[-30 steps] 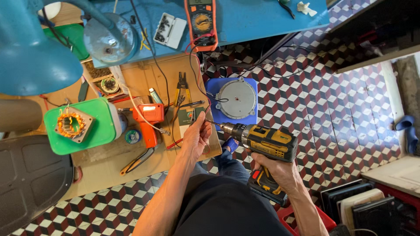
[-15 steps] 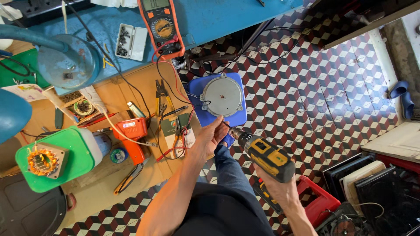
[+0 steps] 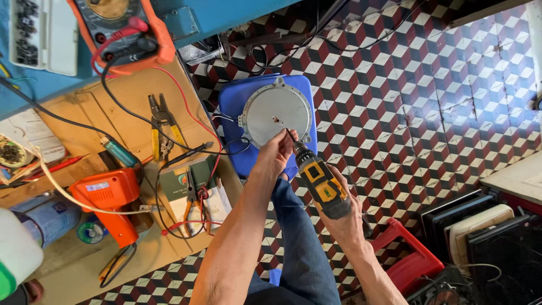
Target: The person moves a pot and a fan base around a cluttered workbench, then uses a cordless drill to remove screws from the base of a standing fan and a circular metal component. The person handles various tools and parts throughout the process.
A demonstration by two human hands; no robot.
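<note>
- On the patterned tile floor (image 3: pixel 429 107), beside the wooden bench (image 3: pixel 90 124), a blue plastic stool (image 3: pixel 234 104) stands, and on it a round metal disc (image 3: pixel 276 116) lies flat, with small tabs around its rim.
- On the bench lie an orange multimeter (image 3: pixel 121 28) with red and black leads, an orange tool (image 3: pixel 110 197) and yellow-handled pliers (image 3: pixel 161 127), all well apart from the disc.
- The right hand (image 3: pixel 344 223) is closed fully around the grip of a yellow and black cordless drill (image 3: pixel 319 183), whose bit (image 3: pixel 289 136) points to the lower right part of the disc.
- The left hand (image 3: pixel 275 155) pinches the bit near its tip with the fingertips, almost closed; I cannot tell if it holds also a screw.
- Risk, as I judge it: if the drill turns now, the bit can catch the fingertips, because they are so close to it; and the disc, which nothing clamps, can slide or spin on the smooth stool.
</note>
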